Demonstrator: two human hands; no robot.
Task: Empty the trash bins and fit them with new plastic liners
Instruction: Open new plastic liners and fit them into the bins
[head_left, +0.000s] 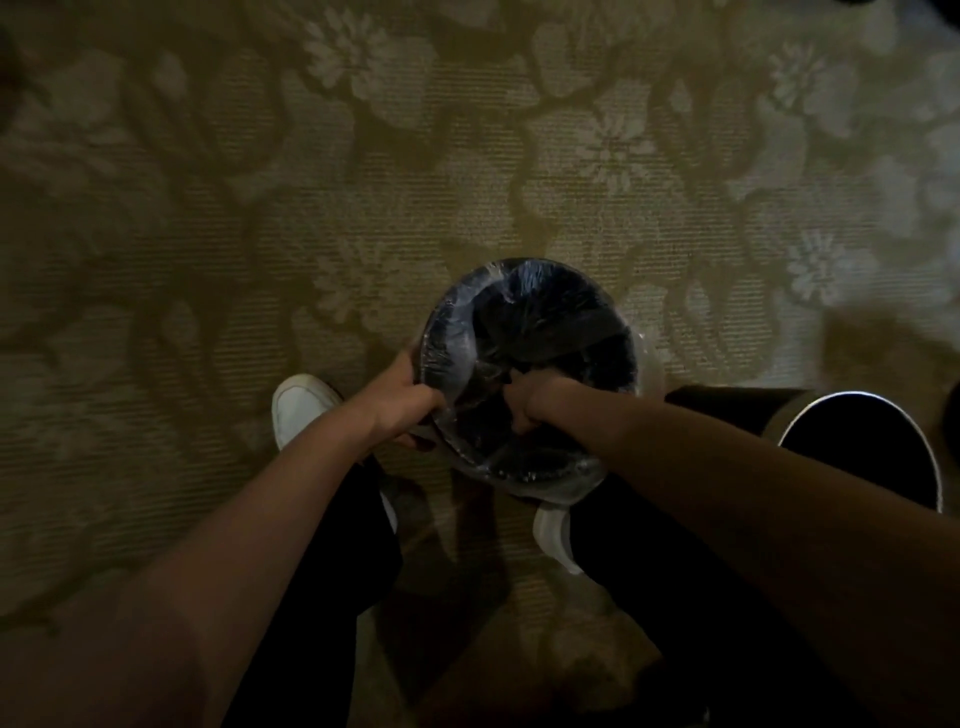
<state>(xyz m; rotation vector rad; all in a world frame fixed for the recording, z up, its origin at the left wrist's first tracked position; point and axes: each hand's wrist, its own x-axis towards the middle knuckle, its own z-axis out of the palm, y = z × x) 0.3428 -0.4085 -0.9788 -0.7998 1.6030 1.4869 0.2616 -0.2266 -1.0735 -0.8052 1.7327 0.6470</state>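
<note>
Bin (621, 364) on carpet (208, 260), mouth up, long axis roughly vertical. Left hand (410, 405) gripping lined rim; right hand (530, 400) fisted on liner (540, 296) inside.

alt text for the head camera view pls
Seen from above, a person's left hand holds the rim of a round dark trash bin while the right hand grips its clear plastic liner inside. A second bin sits to the right on floral carpet.

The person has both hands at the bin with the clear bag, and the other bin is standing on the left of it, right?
Not quite. In the head view the other bin stands on the right of it, not the left. The left hand and right hand really are at the bin with the clear bag.
</note>
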